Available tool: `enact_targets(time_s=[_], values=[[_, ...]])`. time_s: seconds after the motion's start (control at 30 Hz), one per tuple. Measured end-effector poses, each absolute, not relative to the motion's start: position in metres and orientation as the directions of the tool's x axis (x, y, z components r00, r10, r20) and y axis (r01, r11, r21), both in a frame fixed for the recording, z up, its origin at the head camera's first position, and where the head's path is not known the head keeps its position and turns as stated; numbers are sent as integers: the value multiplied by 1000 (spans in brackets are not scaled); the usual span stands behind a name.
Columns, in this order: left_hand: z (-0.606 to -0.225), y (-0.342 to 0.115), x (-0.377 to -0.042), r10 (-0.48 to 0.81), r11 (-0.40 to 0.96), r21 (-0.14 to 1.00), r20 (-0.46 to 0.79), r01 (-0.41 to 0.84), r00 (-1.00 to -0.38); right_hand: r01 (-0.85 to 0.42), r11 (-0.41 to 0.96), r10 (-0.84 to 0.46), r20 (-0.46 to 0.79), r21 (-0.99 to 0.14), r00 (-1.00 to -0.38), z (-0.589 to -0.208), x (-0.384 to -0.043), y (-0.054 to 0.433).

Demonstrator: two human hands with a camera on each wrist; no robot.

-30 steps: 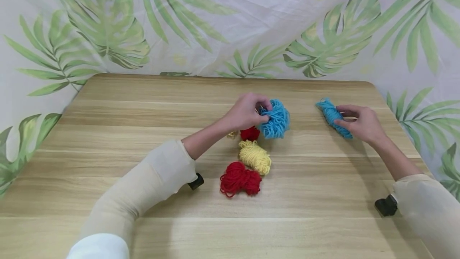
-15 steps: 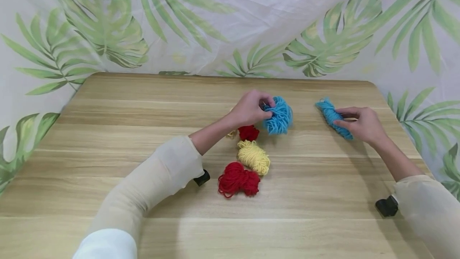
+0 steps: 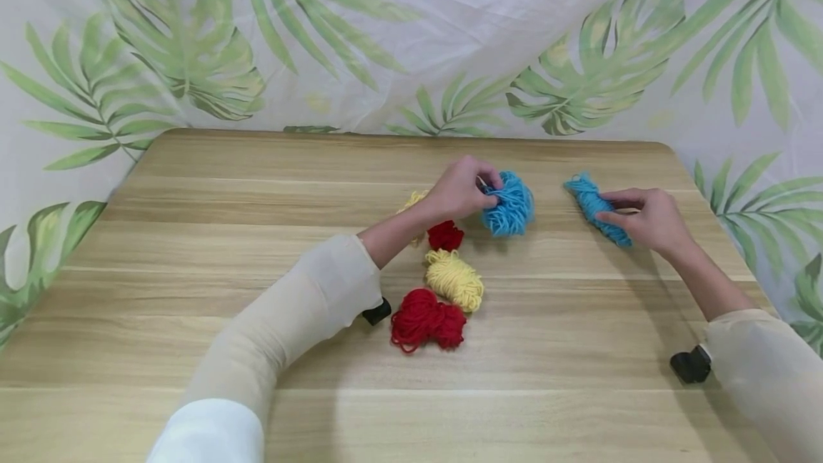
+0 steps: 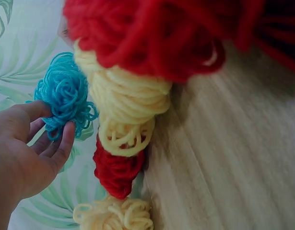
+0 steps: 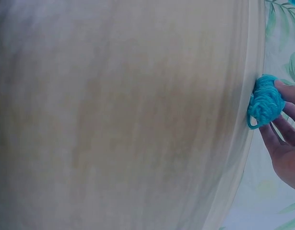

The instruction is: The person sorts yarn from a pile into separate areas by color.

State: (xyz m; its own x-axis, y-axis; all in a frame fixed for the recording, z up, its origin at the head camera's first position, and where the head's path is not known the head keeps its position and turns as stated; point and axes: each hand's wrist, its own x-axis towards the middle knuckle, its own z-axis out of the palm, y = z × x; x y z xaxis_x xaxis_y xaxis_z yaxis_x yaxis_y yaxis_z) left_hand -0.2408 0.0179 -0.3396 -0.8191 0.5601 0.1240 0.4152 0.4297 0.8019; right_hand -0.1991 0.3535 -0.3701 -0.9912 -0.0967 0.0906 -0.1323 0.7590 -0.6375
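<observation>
Above the tabletop [image 3: 566,349] our left grip [image 3: 461,190] is pinching a blue ball [image 3: 511,207], our right grip [image 3: 656,220] holding a blue skein [image 3: 593,207] low at right; we are probably placing the ball, next needing gentle lowering.

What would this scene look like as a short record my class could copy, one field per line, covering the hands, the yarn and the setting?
Left hand: pinches the rounder blue bundle, raised off the table
Right hand: pinches the longer blue bundle, toward the table's right side
Row, near to far: larger red bundle, yellow bundle, smaller red bundle, pale yellow bundle
Partly hidden in head view: pale yellow bundle, behind left forearm
Tabletop: wood grain
Backdrop: pale cloth, green leaf print
</observation>
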Motion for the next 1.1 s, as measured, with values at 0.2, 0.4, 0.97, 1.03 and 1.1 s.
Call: enact_targets(time_s=[0.2,0.4,0.97,1.03,1.1], values=[[-343,26,-244,567,438,803,101,403,-818,-124,761,-92,84,-637,-992,-369,-198,353],[-343,34,-248,564,455,799,83,394,-821,-112,760,-98,57,-640,-994,-368,-198,354],[-342,54,-252,554,472,810,35,349,-832,-66,726,-117,-29,-684,-993,-364,-200,359],[-341,56,-252,558,478,803,35,356,-829,-72,728,-119,-22,-682,-993,-365,-200,359],[-340,59,-253,562,486,795,34,363,-827,-75,729,-122,-21,-681,-992,-365,-201,359]])
